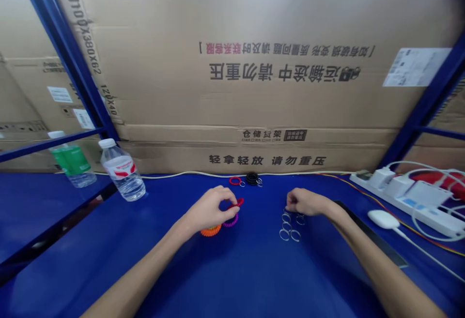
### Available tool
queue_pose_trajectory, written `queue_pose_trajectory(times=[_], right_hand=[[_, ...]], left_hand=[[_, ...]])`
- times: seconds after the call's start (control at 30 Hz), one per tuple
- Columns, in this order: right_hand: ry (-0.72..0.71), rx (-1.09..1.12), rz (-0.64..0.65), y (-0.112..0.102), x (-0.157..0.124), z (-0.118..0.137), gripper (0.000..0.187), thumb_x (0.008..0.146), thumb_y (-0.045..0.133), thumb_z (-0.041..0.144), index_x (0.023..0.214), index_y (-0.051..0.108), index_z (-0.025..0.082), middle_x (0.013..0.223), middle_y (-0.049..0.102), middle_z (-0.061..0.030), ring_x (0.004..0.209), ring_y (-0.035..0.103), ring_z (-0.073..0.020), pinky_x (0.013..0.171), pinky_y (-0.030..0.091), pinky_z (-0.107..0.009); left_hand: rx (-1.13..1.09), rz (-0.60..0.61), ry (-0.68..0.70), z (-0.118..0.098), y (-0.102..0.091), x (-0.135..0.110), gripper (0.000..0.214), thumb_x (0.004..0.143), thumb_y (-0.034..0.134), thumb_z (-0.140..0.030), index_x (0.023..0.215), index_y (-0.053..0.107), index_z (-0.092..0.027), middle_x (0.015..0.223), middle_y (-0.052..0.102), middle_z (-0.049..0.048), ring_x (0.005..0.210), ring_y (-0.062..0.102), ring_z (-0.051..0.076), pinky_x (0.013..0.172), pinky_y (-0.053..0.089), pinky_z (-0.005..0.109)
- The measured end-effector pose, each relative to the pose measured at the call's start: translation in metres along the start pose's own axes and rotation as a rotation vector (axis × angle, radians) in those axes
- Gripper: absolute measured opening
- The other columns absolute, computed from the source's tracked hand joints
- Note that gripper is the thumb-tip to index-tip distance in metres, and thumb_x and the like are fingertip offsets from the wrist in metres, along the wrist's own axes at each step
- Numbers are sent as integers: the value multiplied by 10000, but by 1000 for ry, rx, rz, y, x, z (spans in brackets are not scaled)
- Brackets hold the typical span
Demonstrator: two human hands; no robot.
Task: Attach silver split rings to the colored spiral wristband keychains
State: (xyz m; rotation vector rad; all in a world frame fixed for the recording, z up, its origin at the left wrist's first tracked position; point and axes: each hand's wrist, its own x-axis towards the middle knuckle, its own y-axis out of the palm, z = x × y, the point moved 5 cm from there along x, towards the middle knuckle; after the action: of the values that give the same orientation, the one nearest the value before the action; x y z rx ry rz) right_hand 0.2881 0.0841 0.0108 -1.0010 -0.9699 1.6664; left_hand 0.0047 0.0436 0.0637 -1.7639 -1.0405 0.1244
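Observation:
Between thumb and fingers of my left hand (210,206) is a red spiral coil band (240,203). A purple coil band (231,221) lies just below those fingertips, and an orange coil band (211,231) is partly covered by the hand. My right hand (305,203) has its fingers pinched together, pointing down over several metal split rings (285,226) laid out on the blue surface. Its fingertips are at the far end of the rings; what they hold is hidden. Farther back lie a red coil band (235,181) and a black coil band (252,178), each beside metal rings.
Two water bottles (123,173) (74,165) stand at the left by a blue frame post (72,56). A large cardboard box (232,105) forms the back wall. At right are a white power strip (428,206) with cables, a white charger puck (383,219) and a dark flat panel (378,243).

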Motion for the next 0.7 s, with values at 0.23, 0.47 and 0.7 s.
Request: queue_pose_trajectory(times=[0.23, 0.47, 0.7], right_hand=[[-89, -23, -83, 5, 2, 13, 55, 755, 601, 183, 705, 624, 187, 702, 690, -42, 619, 585, -165, 557, 361, -243], [-123, 30, -201, 12, 9, 28, 53, 761, 573, 150, 763, 590, 200, 707, 661, -18, 631, 569, -153, 582, 372, -231], [-102, 122, -194, 6, 6, 21, 182, 825, 599, 374, 801, 635, 197, 740, 698, -37, 648, 612, -171, 571, 409, -243]], left_hand=[[-104, -70, 9, -6, 7, -1, 29, 817, 643, -226, 802, 647, -201, 939, 695, 17, 891, 615, 179, 836, 436, 273], [-182, -121, -38, -1, 16, -2, 51, 809, 651, -239, 793, 628, -196, 911, 698, 9, 860, 634, 171, 797, 451, 261], [-223, -122, -54, 1, 21, -2, 60, 803, 657, -241, 775, 628, -197, 860, 698, 1, 833, 641, 167, 785, 460, 253]])
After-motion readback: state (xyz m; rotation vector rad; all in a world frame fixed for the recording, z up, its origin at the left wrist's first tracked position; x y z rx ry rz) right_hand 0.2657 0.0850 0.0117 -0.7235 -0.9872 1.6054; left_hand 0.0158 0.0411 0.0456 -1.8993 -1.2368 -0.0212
